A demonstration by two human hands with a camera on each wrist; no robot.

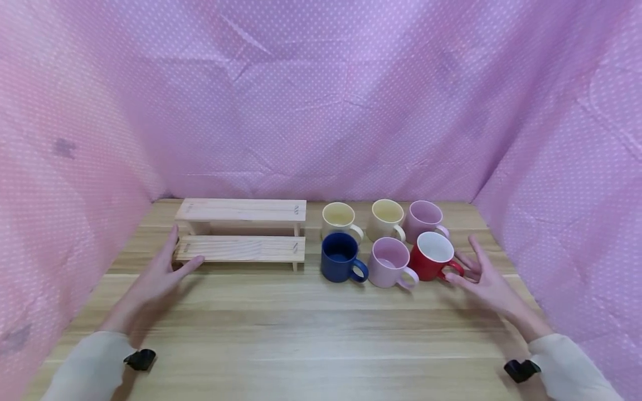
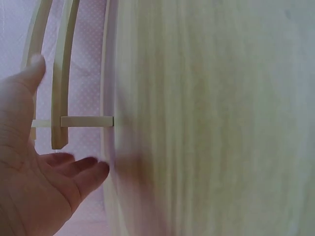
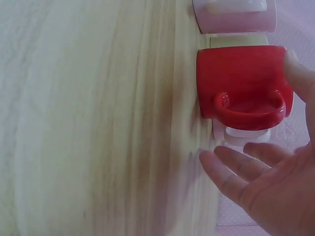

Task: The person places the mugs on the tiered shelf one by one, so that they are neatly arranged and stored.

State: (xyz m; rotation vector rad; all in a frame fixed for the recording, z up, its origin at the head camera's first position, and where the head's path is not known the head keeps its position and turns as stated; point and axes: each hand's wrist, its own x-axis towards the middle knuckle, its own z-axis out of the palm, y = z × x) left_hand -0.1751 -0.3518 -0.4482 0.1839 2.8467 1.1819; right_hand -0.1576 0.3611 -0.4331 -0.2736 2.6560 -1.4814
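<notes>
My left hand (image 1: 159, 271) is at the left end of a low wooden riser (image 1: 241, 249), thumb and fingers spread around that end. Whether it touches the wood I cannot tell. Behind the low riser stands a taller one (image 1: 241, 209). On the other side, my right hand (image 1: 485, 283) is spread beside the handle of a red mug (image 1: 422, 266) with a white inside. In the right wrist view, the thumb is close to the rim of the red mug (image 3: 241, 69), and the fingers lie apart below its handle. Neither hand holds anything.
Left of the red mug stand a pink mug (image 1: 385, 273) and a dark blue mug (image 1: 332, 266). Behind them are two pale yellow mugs (image 1: 331, 227) (image 1: 379, 229) and another pink mug (image 1: 412, 228). A pink dotted cloth (image 1: 321, 111) encloses the wooden table (image 1: 321, 334).
</notes>
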